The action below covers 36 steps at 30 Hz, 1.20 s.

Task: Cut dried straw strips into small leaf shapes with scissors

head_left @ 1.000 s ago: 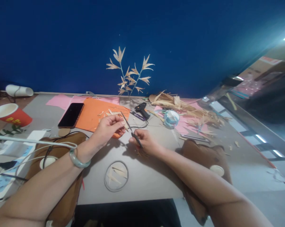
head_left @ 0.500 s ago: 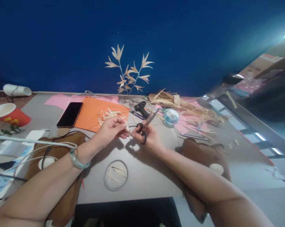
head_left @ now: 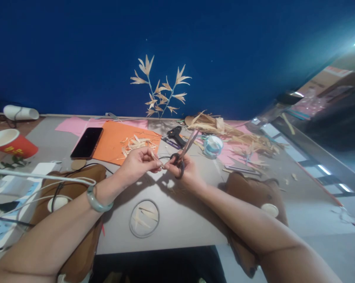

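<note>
My left hand (head_left: 142, 162) pinches a small pale strip of dried husk (head_left: 154, 156) between thumb and fingers. Close against it, my right hand (head_left: 184, 169) has black-handled scissors (head_left: 186, 148) hooked in its fingers, blades pointing up and away. The right thumb and fingertip meet at the strip's lower end; the exact contact is too small to make out. Behind my hands, several cut pale pieces (head_left: 140, 142) lie on an orange sheet (head_left: 111, 141). A branch with pale dried leaf clusters (head_left: 162, 90) stands upright against the blue wall.
A black glue gun (head_left: 175, 135) and a roll of tape (head_left: 213, 146) lie beyond my right hand, near heaped dried husks (head_left: 239, 131). At left are a phone (head_left: 87, 142), a red paper cup (head_left: 13, 143) and a power strip (head_left: 6, 224). A grey ring (head_left: 144, 237) lies nearer me.
The fingers of both hands have shifted slightly at the husk strip, which now shows more plainly above the left thumb. The scissors have tilted a little; the rest stays put.
</note>
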Tool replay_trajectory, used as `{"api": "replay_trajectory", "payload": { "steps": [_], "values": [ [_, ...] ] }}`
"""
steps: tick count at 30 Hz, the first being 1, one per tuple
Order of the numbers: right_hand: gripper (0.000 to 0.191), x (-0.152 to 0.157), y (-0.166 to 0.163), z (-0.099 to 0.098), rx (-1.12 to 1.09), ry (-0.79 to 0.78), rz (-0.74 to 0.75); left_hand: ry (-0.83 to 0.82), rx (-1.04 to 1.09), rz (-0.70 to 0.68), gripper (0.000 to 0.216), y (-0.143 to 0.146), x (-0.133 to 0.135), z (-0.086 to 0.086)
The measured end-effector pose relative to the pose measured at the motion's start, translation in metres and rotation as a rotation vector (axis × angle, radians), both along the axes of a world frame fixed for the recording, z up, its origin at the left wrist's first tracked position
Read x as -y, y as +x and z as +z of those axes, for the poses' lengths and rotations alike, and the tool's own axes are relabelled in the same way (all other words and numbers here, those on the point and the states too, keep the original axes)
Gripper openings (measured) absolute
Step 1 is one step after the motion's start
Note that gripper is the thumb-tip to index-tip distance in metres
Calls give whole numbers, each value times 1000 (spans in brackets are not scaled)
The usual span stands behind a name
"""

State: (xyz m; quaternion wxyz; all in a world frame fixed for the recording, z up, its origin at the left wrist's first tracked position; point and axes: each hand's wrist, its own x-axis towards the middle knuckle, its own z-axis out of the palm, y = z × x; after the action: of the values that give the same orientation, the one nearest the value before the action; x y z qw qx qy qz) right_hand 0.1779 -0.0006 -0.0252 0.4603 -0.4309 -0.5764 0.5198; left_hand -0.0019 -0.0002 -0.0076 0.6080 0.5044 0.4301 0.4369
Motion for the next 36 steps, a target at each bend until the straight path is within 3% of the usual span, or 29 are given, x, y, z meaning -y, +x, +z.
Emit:
{"api": "replay_trajectory", "payload": {
  "steps": [3, 6, 10, 14, 36],
  "values": [
    [30, -2, 0, -1, 5, -35, 17, -64, 7, 63, 30, -3, -2, 3],
    [35, -5, 1, -4, 21, -96, 127, -112, 51, 121, 31, -9, -5, 8],
    [45, -5, 2, -3, 109, -142, 302, -81, 115, 145, 29, -13, -9, 12],
    [49, -2, 2, 2, 173, -203, 384, -72, 130, 173, 29, -14, -10, 13],
    [45, 1, 3, 0, 160, -262, 445, -73, 75, 190, 31, -18, -13, 15]
  ]
}}
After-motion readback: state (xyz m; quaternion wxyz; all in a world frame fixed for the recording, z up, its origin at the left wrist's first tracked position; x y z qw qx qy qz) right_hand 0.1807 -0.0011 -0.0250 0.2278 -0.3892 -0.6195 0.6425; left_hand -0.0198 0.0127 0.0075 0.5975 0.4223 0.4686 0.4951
